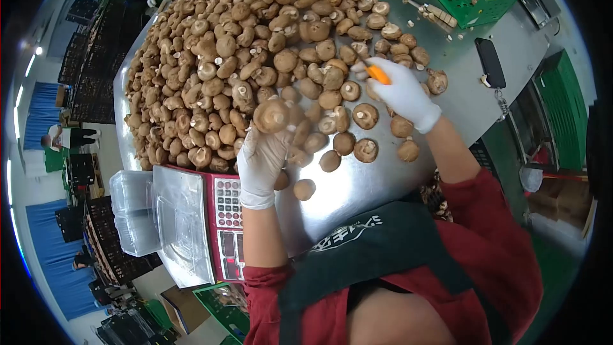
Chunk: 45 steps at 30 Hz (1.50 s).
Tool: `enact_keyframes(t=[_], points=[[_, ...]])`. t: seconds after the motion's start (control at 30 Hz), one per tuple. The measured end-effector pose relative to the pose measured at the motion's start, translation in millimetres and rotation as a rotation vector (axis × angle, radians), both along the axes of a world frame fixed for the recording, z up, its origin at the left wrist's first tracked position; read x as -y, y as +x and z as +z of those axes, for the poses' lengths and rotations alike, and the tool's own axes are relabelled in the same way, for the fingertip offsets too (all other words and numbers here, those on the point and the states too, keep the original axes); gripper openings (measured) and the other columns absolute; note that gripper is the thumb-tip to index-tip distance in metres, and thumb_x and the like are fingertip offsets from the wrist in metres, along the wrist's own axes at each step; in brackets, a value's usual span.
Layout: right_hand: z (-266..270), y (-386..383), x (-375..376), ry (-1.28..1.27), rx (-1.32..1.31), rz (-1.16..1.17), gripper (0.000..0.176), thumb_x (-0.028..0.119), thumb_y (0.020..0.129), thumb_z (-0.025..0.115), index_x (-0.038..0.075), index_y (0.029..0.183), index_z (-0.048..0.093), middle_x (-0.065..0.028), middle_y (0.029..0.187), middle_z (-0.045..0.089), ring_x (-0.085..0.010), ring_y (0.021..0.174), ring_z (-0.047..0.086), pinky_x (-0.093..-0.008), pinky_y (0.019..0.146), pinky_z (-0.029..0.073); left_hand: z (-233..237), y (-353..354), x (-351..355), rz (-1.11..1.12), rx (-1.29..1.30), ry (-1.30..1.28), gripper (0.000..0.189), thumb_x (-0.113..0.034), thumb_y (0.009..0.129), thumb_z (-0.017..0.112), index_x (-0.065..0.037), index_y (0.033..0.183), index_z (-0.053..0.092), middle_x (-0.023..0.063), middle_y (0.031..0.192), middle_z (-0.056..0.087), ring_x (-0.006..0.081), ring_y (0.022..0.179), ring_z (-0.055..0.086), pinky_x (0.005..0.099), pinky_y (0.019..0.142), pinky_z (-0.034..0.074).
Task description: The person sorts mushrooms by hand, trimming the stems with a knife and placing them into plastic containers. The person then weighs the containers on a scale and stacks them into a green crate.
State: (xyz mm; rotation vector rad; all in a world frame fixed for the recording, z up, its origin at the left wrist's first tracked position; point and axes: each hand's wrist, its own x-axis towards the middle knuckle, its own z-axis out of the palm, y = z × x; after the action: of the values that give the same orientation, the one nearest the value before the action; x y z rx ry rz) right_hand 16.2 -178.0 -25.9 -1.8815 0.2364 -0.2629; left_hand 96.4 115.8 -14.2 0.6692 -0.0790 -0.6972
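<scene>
The white-gloved left hand [262,163] has its fingers closed on a round, brown-capped mushroom [271,115], just off centre toward 11 o'clock and a bit blurry. Out at 2 o'clock, the white-gloved right hand [403,94] grips a tool with a bright orange handle [378,75]; can't make out its tip. My two cents: hold the cap lightly so it doesn't bruise, and keep your fingers clear of the tool's business end. Texture-wise, the big heap of brown mushrooms [204,57] at 10 o'clock looks matte and leathery, all domes and pale stubby stems, versus that slick, glary silver metal tabletop [361,182].
</scene>
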Motion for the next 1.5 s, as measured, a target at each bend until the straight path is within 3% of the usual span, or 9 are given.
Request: enact_keyframes(t=[0.13, 0.4, 0.57, 0.7, 0.83, 0.9, 1.07, 1.27, 1.5], points=[[-17, 44, -8, -0.452, 0.242, 0.047, 0.034, 0.011, 0.083, 0.060, 0.005, 0.116, 0.062, -0.0169, 0.108, 0.062, -0.0377, 0.100, 0.061, -0.0422, 0.086, 0.050, 0, -5, -6, 0.029, 0.051, -0.046, 0.062, -0.029, 0.100, 0.052, 0.005, 0.147, 0.030, 0.0204, 0.141, 0.046, 0.0283, 0.126, 0.051, 0.0392, 0.097, 0.047], [-11, 64, -24, -0.615, -0.090, 0.140, 0.034, 0.026, 0.078, 0.069, 0.015, 0.110, 0.062, -0.0102, 0.107, 0.059, -0.0338, 0.099, 0.062, -0.0428, 0.086, 0.050, -10, -10, -28, 0.118, -0.071, 0.039, 0.053, -0.037, 0.098, 0.053, 0.000, 0.135, 0.044, 0.0212, 0.127, 0.056, 0.0351, 0.115, 0.058, 0.0420, 0.088, 0.055], [3, 48, -2, -0.234, 0.091, 0.305, 0.046, 0.013, 0.074, 0.074, 0.006, 0.117, 0.061, -0.0115, 0.105, 0.062, -0.0240, 0.096, 0.061, -0.0341, 0.087, 0.049, -9, -16, -33, 0.170, 0.406, 0.543, 0.019, -0.014, 0.101, 0.049, 0.000, 0.102, 0.060, 0.0100, 0.104, 0.063, 0.0163, 0.084, 0.063, 0.0206, 0.066, 0.048], [46, 15, -4, 0.329, -0.045, 0.347, 0.048, 0.005, 0.079, 0.073, 0.005, 0.124, 0.058, -0.0021, 0.106, 0.061, -0.0096, 0.092, 0.057, -0.0267, 0.084, 0.049, 14, -24, -13, 0.103, 0.284, 0.602, 0.017, -0.006, 0.098, 0.052, 0.001, 0.111, 0.061, 0.0080, 0.089, 0.067, 0.0079, 0.072, 0.059, 0.0177, 0.063, 0.046], [57, -6, -19, 0.691, -0.018, 0.371, 0.054, -0.001, 0.078, 0.071, 0.005, 0.128, 0.055, -0.0026, 0.106, 0.061, -0.0063, 0.090, 0.057, -0.0235, 0.083, 0.049, 32, -41, 30, -0.059, 0.450, 0.542, 0.050, -0.019, 0.096, 0.061, 0.001, 0.138, 0.044, 0.0131, 0.107, 0.066, 0.0118, 0.077, 0.062, 0.0186, 0.067, 0.047], [50, -10, -29, 0.622, -0.044, 0.350, 0.053, 0.000, 0.078, 0.071, 0.005, 0.128, 0.055, -0.0037, 0.110, 0.061, -0.0093, 0.097, 0.059, -0.0251, 0.088, 0.049, 32, -48, 46, -0.169, 0.320, 0.316, 0.070, -0.026, 0.094, 0.066, 0.000, 0.148, 0.030, 0.0146, 0.120, 0.061, 0.0084, 0.072, 0.056, 0.0176, 0.063, 0.043], [43, -19, -57, 0.067, 0.220, 0.273, 0.045, 0.000, 0.081, 0.069, 0.001, 0.125, 0.055, -0.0075, 0.120, 0.059, -0.0199, 0.111, 0.060, -0.0328, 0.097, 0.047, 25, -60, 59, -0.100, 0.163, 0.230, 0.055, -0.019, 0.095, 0.063, -0.004, 0.142, 0.040, 0.0005, 0.107, 0.057, 0.0008, 0.056, 0.035, 0.0170, 0.053, 0.034], [48, -27, -43, -0.562, 0.226, 0.325, 0.030, 0.009, 0.079, 0.063, 0.011, 0.110, 0.063, -0.0089, 0.096, 0.062, -0.0300, 0.083, 0.065, -0.0376, 0.071, 0.053, 26, -69, 37, -0.064, 0.080, 0.177, 0.047, -0.023, 0.094, 0.062, -0.005, 0.134, 0.045, -0.0031, 0.093, 0.051, -0.0015, 0.051, 0.030, 0.0152, 0.049, 0.030], [62, -31, -51, -0.789, 0.246, 0.488, 0.022, 0.011, 0.078, 0.064, 0.012, 0.099, 0.062, -0.0062, 0.084, 0.060, -0.0261, 0.077, 0.066, -0.0381, 0.063, 0.052, 23, -77, 26, -0.105, 0.193, 0.224, 0.048, -0.029, 0.094, 0.060, -0.001, 0.130, 0.048, 0.0135, 0.104, 0.062, 0.0148, 0.073, 0.056, 0.0244, 0.063, 0.045]])
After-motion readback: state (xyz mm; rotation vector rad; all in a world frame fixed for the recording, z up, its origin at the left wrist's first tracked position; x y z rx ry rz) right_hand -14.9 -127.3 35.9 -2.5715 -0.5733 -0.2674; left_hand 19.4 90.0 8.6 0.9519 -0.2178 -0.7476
